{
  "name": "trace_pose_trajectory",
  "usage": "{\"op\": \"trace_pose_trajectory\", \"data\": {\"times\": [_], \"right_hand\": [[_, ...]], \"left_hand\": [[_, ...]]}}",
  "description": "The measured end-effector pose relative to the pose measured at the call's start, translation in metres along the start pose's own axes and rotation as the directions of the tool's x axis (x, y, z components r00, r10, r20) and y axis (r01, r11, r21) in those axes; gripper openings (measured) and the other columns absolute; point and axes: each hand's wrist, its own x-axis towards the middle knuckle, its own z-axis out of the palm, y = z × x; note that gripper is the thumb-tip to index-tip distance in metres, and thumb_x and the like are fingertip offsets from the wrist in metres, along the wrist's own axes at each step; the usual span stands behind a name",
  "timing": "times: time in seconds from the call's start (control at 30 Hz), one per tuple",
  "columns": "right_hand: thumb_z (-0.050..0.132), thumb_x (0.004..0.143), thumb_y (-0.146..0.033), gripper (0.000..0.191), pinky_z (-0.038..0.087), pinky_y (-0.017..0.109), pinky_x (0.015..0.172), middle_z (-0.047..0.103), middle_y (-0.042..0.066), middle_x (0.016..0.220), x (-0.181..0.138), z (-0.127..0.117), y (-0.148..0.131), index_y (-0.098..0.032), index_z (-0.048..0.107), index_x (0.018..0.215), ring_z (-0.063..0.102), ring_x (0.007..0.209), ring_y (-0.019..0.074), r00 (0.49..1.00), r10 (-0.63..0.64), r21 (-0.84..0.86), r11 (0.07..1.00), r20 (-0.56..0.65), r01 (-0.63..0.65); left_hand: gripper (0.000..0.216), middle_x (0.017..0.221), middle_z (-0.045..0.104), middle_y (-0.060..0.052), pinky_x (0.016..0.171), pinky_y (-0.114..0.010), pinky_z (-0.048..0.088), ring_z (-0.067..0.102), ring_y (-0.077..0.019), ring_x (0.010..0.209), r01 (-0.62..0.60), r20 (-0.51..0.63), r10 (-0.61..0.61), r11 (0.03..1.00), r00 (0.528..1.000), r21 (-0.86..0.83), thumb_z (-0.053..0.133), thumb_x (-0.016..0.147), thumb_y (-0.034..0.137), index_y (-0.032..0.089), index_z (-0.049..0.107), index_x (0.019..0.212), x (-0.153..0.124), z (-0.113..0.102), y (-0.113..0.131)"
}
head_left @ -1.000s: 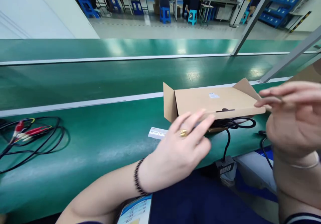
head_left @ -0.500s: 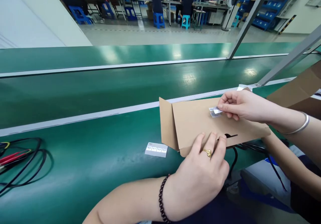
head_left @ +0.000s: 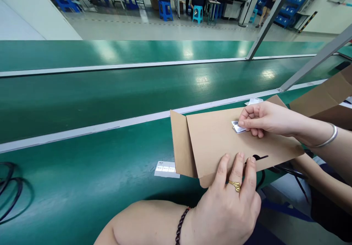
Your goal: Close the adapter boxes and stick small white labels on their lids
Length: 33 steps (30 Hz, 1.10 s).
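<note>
A flat brown cardboard box with open end flaps rests at the near edge of the green bench. My left hand, wearing a gold ring and a bead bracelet, lies with fingers stretched flat on the box's near edge beside a dark slot. My right hand, with a silver bangle, has its fingers curled and pressed on a small white label on the box's top face.
A white strip of small stickers lies on the bench left of the box. Black cables sit at far left and another cable runs under the box. A larger cardboard box stands at right. Conveyor belts and metal posts lie beyond.
My right hand came in from the right and pressed the label onto the box top. My left hand moved onto the box's near edge. The view shifted, pushing the left-hand cables toward the frame edge.
</note>
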Motion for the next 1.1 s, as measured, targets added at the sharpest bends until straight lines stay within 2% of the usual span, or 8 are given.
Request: {"op": "trace_pose_trajectory", "data": {"times": [0.3,0.53,0.7,0.87,1.1], "right_hand": [[0.082,0.066,-0.053,0.041,0.046,0.018,0.04,0.064,0.004,0.067,0.0,0.003,-0.001,-0.017,0.064,0.076,0.054,0.049,0.009,1.0,-0.008,0.042,0.999,-0.008,0.008],[0.08,0.068,-0.054,0.042,0.045,0.017,0.042,0.061,0.002,0.06,0.0,0.004,-0.002,-0.017,0.064,0.079,0.053,0.048,0.0083,1.0,0.013,0.005,1.0,-0.006,-0.013],[0.081,0.066,-0.056,0.046,0.044,0.017,0.043,0.062,0.002,0.062,-0.004,0.006,-0.009,-0.016,0.062,0.078,0.052,0.048,0.0075,0.999,0.034,-0.002,0.999,-0.011,-0.034],[0.078,0.07,-0.054,0.044,0.043,0.016,0.046,0.061,0.0,0.061,-0.006,0.005,-0.011,-0.015,0.06,0.082,0.053,0.049,0.0067,0.999,0.049,-0.055,0.997,0.012,-0.048],[0.075,0.073,-0.048,0.038,0.044,0.016,0.047,0.062,0.001,0.064,-0.005,0.006,-0.012,-0.015,0.059,0.083,0.053,0.051,0.0066,0.998,0.06,-0.056,0.997,0.011,-0.06]], "left_hand": [[0.021,0.131,0.062,-0.021,0.096,-0.052,0.056,0.061,-0.0386,0.121,0.005,-0.003,-0.005,1.0,1.0,0.011,0.051,0.087,0.019,0.012,0.07,0.092,0.0,0.0,0.0],[0.025,0.129,0.064,-0.02,0.092,-0.051,0.059,0.064,-0.038,0.117,0.011,-0.01,-0.011,1.0,1.0,0.026,0.048,0.088,0.017,0.011,0.072,0.095,0.002,0.001,0.001],[0.026,0.128,0.064,-0.019,0.091,-0.051,0.06,0.064,-0.0379,0.117,0.005,-0.013,-0.005,0.999,1.0,0.043,0.045,0.09,0.016,0.011,0.071,0.092,0.002,0.0,0.001],[0.02,0.131,0.061,-0.022,0.092,-0.054,0.06,0.061,-0.0409,0.12,-0.024,0.038,0.023,0.999,0.999,0.026,0.048,0.09,0.014,0.008,0.067,0.092,0.002,-0.003,0.0],[0.028,0.13,0.063,-0.022,0.09,-0.053,0.061,0.062,-0.0402,0.118,-0.007,0.017,0.006,1.0,1.0,0.026,0.043,0.092,0.013,0.005,0.07,0.098,0.003,-0.004,0.002]]}}
